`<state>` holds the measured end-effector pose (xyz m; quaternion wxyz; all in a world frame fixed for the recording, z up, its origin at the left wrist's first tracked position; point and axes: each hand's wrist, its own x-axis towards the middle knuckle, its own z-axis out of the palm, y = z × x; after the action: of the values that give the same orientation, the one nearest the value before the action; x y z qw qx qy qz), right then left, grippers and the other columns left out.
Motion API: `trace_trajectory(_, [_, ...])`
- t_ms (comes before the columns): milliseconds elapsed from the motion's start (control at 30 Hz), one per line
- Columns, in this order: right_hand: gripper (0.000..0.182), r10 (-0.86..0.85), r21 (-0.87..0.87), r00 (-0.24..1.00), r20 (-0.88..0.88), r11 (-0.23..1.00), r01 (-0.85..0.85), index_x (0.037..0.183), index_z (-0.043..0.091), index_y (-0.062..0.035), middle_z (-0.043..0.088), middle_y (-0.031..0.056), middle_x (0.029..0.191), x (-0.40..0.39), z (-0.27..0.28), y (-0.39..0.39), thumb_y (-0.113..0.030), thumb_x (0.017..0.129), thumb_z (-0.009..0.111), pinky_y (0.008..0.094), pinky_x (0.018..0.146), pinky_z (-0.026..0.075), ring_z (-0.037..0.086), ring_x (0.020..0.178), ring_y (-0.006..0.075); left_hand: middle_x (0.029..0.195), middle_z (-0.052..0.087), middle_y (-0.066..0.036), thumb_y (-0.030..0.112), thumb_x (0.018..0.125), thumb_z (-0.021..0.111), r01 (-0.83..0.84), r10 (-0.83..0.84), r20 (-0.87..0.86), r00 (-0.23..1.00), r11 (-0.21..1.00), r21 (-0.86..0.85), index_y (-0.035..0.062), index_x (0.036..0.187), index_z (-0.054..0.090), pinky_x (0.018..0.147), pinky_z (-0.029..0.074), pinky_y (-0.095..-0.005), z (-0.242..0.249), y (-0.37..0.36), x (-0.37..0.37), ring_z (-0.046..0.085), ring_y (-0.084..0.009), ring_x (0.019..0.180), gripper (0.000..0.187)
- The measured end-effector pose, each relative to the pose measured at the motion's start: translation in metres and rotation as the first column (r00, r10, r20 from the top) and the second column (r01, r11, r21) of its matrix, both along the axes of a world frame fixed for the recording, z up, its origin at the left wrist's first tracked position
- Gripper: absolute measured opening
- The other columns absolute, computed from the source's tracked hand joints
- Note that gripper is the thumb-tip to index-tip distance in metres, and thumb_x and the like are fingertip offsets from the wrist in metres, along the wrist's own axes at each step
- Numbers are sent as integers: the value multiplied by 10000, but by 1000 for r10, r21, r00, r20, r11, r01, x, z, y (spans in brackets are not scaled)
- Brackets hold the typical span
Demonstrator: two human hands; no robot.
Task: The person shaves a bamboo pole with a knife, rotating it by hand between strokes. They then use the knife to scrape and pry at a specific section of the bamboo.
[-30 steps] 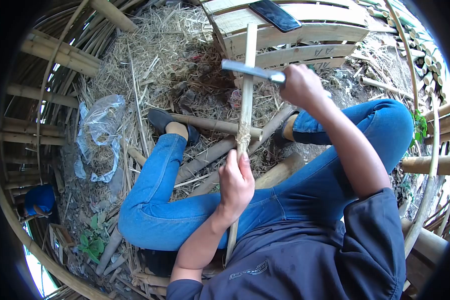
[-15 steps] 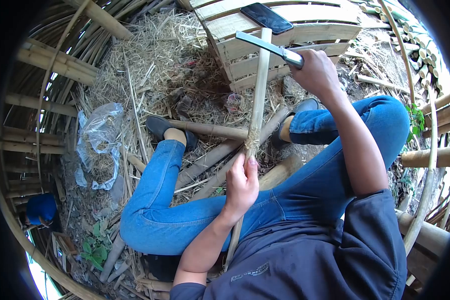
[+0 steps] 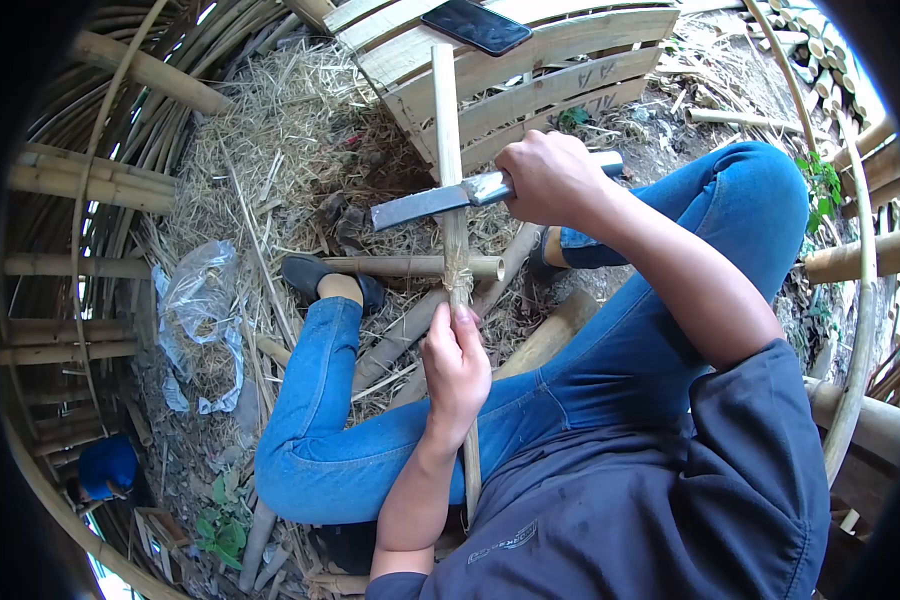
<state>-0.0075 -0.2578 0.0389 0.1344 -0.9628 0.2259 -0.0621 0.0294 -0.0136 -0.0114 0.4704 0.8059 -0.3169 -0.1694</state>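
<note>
My left hand (image 3: 456, 365) is closed around a long bamboo strip (image 3: 448, 130), which slants up and away from my lap. Fibrous shavings (image 3: 457, 280) cling to the strip just above my thumb. In my right hand (image 3: 555, 178) is a knife with a broad, straight blade (image 3: 418, 208) and a rounded, metallic-looking handle whose end sticks out behind my fist. The blade lies across the strip, roughly midway between its far tip and my left hand. The strip's near end runs down beside my thigh.
A slatted wooden crate (image 3: 530, 80) stands ahead with a phone (image 3: 477, 26) on top. Bamboo poles (image 3: 410, 266) lie by my feet on straw-covered ground. A plastic bag (image 3: 198, 290) is at left; cut bamboo (image 3: 820, 60) is piled far right. A person in blue (image 3: 107, 466) is at lower left.
My right hand has drawn the knife down the strip from near its far tip toward my left hand. My left hand keeps its grip. The camera view has shifted slightly.
</note>
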Motion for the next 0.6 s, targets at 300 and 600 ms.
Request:
trace_trajectory(300, [191,-126,34,989,-80,991,129,844,730,-7,725,231,840,1,-5,-24,-123,728,633,458,779,588,731,821,384,584,519,-46,204,1075,461,30,-35,134,990,999,37,15,846,541,484,370,-318,-18,5,-4,492,-118,497,308])
trace_trajectory(600, [259,-340,-71,926,161,932,355,952,728,-3,724,233,938,-14,2,-75,-165,754,686,467,807,584,723,880,395,594,525,-74,181,1063,474,117,-123,78,989,991,72,11,866,523,463,360,-342,1,10,-22,516,-182,504,265])
